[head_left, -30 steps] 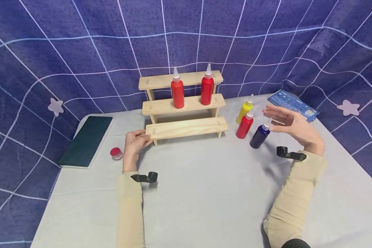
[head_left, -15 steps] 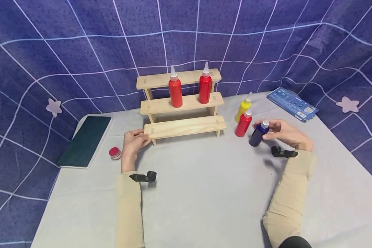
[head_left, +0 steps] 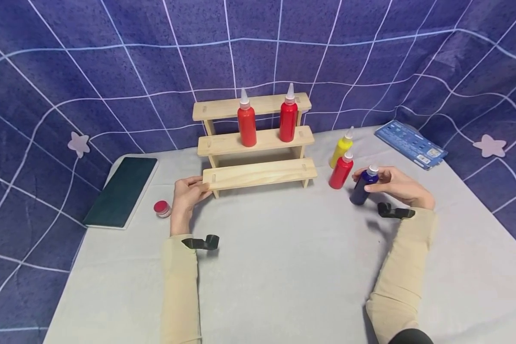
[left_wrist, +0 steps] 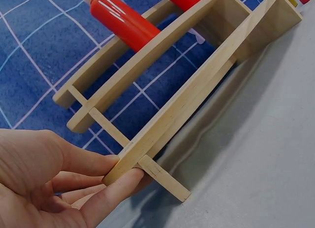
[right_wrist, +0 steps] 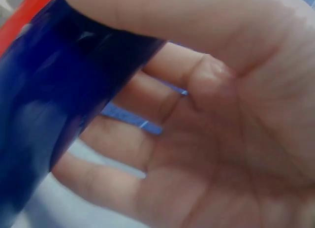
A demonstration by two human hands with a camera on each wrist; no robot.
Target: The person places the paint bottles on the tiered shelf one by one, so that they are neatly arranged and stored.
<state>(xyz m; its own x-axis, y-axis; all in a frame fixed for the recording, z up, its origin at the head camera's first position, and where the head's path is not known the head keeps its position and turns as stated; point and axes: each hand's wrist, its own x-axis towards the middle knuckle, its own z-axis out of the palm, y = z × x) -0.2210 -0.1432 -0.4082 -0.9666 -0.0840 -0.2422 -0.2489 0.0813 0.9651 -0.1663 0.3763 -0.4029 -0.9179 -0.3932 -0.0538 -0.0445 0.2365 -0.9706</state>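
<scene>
My left hand (head_left: 188,193) pinches the left end of the lowest step of a three-step wooden display rack (head_left: 260,175), thumb and fingers on either side of the board in the left wrist view. My right hand (head_left: 402,184) holds a dark blue squeeze bottle (head_left: 363,187) with a white cap, fingers behind it and thumb in front. Whether its base touches the table I cannot tell. Just left of it stand a small red bottle (head_left: 341,171) and a yellow bottle (head_left: 341,149). On the middle step are an orange-red bottle (head_left: 247,125) and a red bottle (head_left: 288,121), both with pointed white nozzles.
A dark green notebook (head_left: 122,192) lies at the left of the white-covered table (head_left: 284,267). Near my left wrist sits a small red-lidded jar (head_left: 162,209). Blue printed cards (head_left: 411,144) lie at the back right. A blue grid-patterned cloth (head_left: 258,62) hangs behind.
My right hand has come down and left from above the blue bottle and now grips it; the bottle leans slightly differently. My left hand stays on the rack.
</scene>
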